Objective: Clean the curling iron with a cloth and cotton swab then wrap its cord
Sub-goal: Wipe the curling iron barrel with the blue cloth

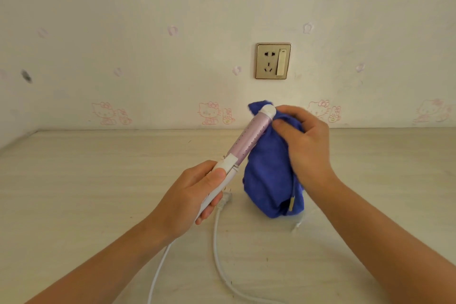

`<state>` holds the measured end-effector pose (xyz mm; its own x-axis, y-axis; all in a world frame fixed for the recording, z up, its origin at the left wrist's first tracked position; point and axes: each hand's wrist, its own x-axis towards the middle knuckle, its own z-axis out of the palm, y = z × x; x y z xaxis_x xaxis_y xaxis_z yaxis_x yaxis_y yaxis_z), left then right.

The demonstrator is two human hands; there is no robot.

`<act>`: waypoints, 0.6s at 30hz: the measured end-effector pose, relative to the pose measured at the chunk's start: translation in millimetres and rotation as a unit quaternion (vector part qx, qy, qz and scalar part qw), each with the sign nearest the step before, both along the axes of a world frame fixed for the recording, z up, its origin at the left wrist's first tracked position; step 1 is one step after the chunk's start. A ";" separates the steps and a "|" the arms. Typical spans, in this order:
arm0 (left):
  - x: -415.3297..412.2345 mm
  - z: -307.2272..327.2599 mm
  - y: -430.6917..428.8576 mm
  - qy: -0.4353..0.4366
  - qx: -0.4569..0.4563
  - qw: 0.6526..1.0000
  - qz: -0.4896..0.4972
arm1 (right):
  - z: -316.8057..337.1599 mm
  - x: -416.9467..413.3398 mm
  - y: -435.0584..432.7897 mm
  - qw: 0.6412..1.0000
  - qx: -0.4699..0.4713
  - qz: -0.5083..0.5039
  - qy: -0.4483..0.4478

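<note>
Risk: left hand (191, 192) gripped handle end only; wiping pressure near tip could lever iron (249, 140) loose. Slack cord (218, 249) on bench (98, 192) could snag. Long-hanging cloth (271, 180) could slip off. Iron tilted above bench, handle within curled left fingers; right hand (308, 140) fingers pinched cloth against barrel near tip.

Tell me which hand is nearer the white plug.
Left. The left hand, gripping the curling iron, is beside the plug; the right hand is farther off, holding the blue cloth.

Pale wooden table (98, 180); white cord (215, 237) and plug (225, 198) on it
</note>
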<state>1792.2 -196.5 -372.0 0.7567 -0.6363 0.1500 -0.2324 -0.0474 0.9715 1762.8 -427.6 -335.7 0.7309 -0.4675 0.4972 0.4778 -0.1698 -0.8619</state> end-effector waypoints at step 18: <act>13.5 0.2 6.6 -0.026 0.051 0.998 0.042 | -20.1 14.6 0.0 0.994 -0.103 0.010 0.043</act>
